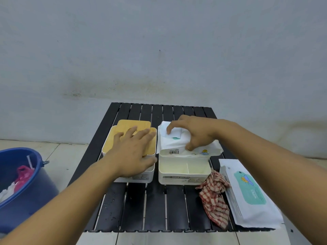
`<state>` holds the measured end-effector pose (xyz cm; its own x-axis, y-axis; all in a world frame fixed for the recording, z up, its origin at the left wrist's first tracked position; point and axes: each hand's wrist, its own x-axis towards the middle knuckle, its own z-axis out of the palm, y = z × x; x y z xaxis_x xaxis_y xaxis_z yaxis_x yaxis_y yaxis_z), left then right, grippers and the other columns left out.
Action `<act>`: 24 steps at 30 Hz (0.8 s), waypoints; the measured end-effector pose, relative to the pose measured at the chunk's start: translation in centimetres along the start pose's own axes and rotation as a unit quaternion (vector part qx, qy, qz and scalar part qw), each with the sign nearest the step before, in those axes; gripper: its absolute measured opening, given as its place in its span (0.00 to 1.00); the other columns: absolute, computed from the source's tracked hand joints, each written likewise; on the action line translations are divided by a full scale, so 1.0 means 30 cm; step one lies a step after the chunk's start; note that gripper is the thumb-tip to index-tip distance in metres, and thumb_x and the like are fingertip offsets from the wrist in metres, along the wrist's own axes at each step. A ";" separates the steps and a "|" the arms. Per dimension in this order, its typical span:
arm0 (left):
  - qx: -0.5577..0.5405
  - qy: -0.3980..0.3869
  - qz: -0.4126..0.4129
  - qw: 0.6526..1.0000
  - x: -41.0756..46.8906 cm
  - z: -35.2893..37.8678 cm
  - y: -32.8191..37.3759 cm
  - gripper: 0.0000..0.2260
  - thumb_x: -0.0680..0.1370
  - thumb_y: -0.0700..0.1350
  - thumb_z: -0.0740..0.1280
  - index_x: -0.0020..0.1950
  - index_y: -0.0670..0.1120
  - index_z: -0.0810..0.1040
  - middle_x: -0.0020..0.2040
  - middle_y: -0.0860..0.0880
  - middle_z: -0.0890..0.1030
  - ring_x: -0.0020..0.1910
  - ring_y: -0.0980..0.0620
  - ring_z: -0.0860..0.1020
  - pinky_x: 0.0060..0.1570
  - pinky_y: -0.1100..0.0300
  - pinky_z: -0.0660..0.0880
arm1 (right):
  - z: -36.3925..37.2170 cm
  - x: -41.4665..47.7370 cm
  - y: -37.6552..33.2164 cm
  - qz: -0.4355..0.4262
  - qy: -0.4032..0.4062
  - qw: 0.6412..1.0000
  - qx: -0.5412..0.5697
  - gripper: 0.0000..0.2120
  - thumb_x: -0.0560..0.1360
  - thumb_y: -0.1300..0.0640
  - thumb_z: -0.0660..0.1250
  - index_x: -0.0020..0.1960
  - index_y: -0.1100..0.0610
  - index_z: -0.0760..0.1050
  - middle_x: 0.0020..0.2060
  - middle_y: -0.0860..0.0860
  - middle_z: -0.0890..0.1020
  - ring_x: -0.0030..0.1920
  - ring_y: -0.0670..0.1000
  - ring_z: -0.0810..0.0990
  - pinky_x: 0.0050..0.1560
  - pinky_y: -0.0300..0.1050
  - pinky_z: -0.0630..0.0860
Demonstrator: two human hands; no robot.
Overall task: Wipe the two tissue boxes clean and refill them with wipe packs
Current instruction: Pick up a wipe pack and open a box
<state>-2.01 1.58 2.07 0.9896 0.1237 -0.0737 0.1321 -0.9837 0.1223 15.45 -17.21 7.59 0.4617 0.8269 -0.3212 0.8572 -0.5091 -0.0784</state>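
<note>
Two white tissue boxes stand side by side on a black slatted table (134,206). The left box (145,175) carries wooden lids (113,145), and my left hand (134,149) lies flat on them with straight fingers. The right box (184,170) is open and shows a divided front compartment. My right hand (192,133) grips a white wipe pack (175,144) that sits in the box's back part, sticking up over the rim. A second wipe pack (247,193), white with a teal label, lies flat at the table's right edge.
A red-checked cloth (214,195) lies crumpled between the right box and the flat pack. A blue bucket (26,191) with pink and white bags inside stands on the tiled floor to the left. A grey wall rises behind the table.
</note>
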 end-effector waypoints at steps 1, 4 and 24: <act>-0.002 0.005 0.015 1.000 0.015 0.006 0.011 0.36 0.79 0.69 0.55 0.84 0.59 0.49 0.85 0.58 0.50 0.84 0.49 0.43 0.79 0.39 0.47 | 0.002 0.005 0.001 0.001 -0.006 1.000 0.010 0.35 0.69 0.50 0.77 0.67 0.31 0.63 0.63 0.48 0.69 0.59 0.54 0.73 0.56 0.49 0.74; -0.005 0.004 0.041 0.999 0.070 0.020 0.035 0.38 0.76 0.73 0.48 0.84 0.59 0.53 0.85 0.59 0.52 0.84 0.52 0.43 0.79 0.40 0.46 | 0.007 0.014 0.010 0.008 -0.023 0.999 0.036 0.34 0.69 0.51 0.77 0.66 0.30 0.64 0.62 0.47 0.69 0.59 0.54 0.73 0.58 0.49 0.75; 0.075 0.091 0.050 0.992 0.113 0.106 0.098 0.32 0.81 0.62 0.38 0.63 0.56 0.81 0.77 0.57 0.71 0.79 0.51 0.64 0.63 0.38 0.62 | 0.203 -0.156 0.008 0.245 0.190 0.942 0.126 0.17 0.72 0.48 0.77 0.56 0.52 0.78 0.56 0.51 0.79 0.54 0.53 0.77 0.47 0.46 0.73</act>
<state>1.54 -1.31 -0.98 0.9931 0.0337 0.1121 0.0371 -0.9989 -0.0291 12.12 -22.65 3.33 0.8777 0.4789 -0.0200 0.4599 -0.8532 -0.2460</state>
